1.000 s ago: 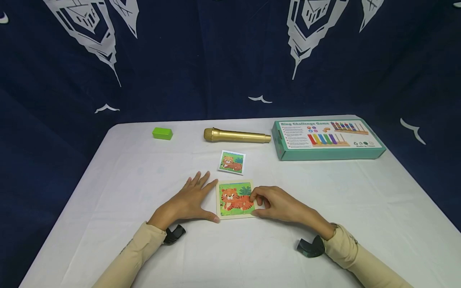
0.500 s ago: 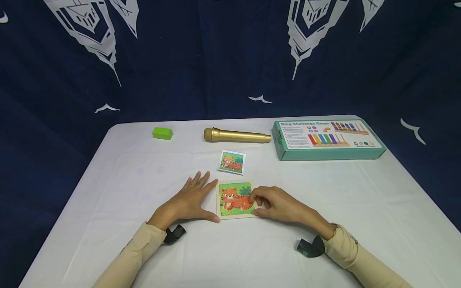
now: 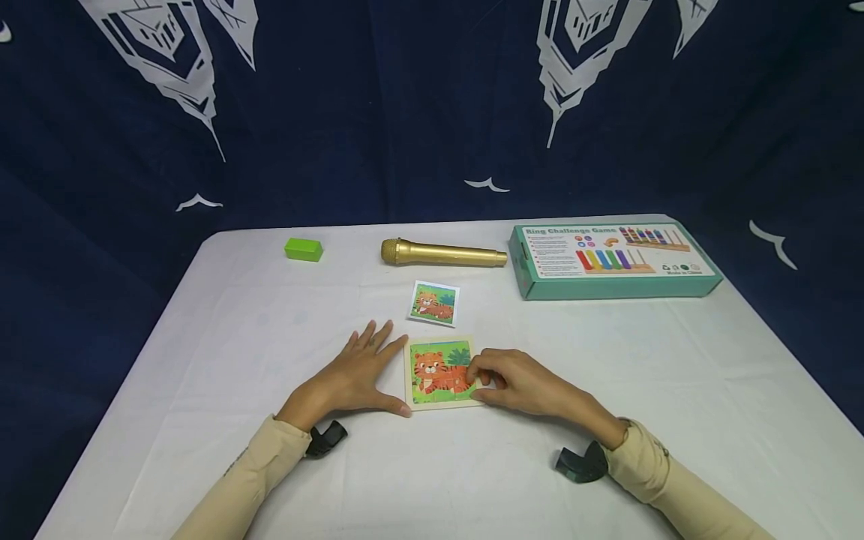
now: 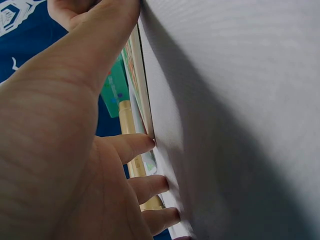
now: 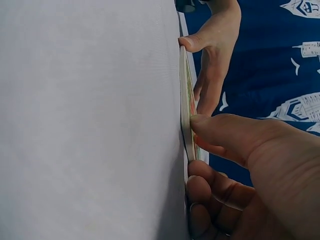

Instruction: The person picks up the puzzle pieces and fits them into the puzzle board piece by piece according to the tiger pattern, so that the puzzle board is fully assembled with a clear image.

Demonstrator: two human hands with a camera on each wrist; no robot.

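A square tiger puzzle (image 3: 442, 367) in a pale wooden frame lies flat on the white table. My left hand (image 3: 354, 375) rests at its left side with fingers spread, thumb at the lower left corner and forefinger at the upper left. On the other side my right hand (image 3: 526, 382), fingers curled, grips the puzzle's right edge. Seen from the right wrist, the right thumb (image 5: 215, 127) presses on the board's upper face, while several curled fingers (image 5: 200, 190) sit beside its edge. Those fingers hide part of the right edge in the head view.
Just behind the puzzle lies a small tiger picture card (image 3: 434, 304). Farther back are a green block (image 3: 304, 250), a gold microphone (image 3: 445, 254) and a teal Ring Challenge Game box (image 3: 616, 262). A dark blue patterned curtain (image 3: 405, 112) hangs behind the table.
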